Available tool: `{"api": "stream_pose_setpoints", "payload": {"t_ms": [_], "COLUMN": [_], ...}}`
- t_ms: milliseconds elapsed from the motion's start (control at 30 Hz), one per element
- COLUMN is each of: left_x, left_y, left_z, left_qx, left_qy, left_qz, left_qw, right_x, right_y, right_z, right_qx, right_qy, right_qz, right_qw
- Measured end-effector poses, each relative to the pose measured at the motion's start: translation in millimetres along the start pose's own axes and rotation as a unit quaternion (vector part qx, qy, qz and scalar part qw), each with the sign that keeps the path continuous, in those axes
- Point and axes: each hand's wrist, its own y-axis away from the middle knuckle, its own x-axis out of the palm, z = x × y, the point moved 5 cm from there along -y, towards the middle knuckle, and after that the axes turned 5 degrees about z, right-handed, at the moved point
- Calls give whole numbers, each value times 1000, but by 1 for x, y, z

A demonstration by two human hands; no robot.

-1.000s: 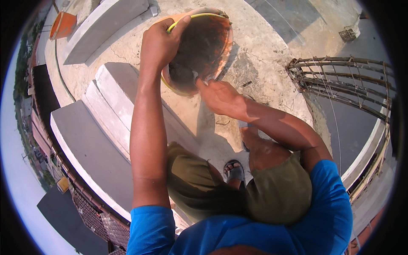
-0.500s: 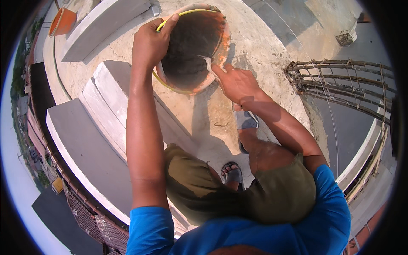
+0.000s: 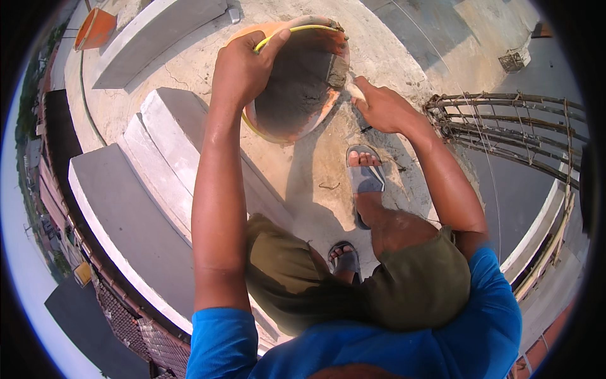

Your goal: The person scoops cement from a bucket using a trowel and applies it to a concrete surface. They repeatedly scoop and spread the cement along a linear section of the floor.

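Observation:
An orange bucket stands tilted on the concrete, its mouth facing me, with wet grey mortar inside. My left hand is closed over the far left of its rim, gripping the yellow bucket handle. At the bucket's right rim, my right hand is wrapped round the pale grip of a trowel. A lump of mortar sits at the tool's far end, just inside the rim. Most of the blade is covered by that mortar.
White lightweight blocks lie to my left, and another block lies at the far left near a second orange bucket. A tied rebar cage juts out at the right. My sandalled feet stand below the bucket.
The bucket has shifted right and towards me with my left hand on it. My right hand has moved right, bringing the trowel up to the rim with mortar on it.

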Motion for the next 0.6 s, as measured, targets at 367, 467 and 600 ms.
{"api": "stream_pose_setpoints", "payload": {"t_ms": [367, 467, 600], "left_x": [-11, -14, -12], "left_y": [-7, -11, -6], "left_z": [-5, -3, 6], "left_qx": [-2, -6, -16], "left_qy": [-23, -6, 4], "left_qz": [-25, -28, -40], "left_qw": [999, 1000, 999], "right_x": [48, 46, 13], "right_y": [28, -18, -10], "right_z": [90, 43, 53], "right_qx": [-126, -87, -67], "right_qy": [-18, -89, -95], "right_qz": [24, 85, 52], "right_qw": [992, 989, 992]}}
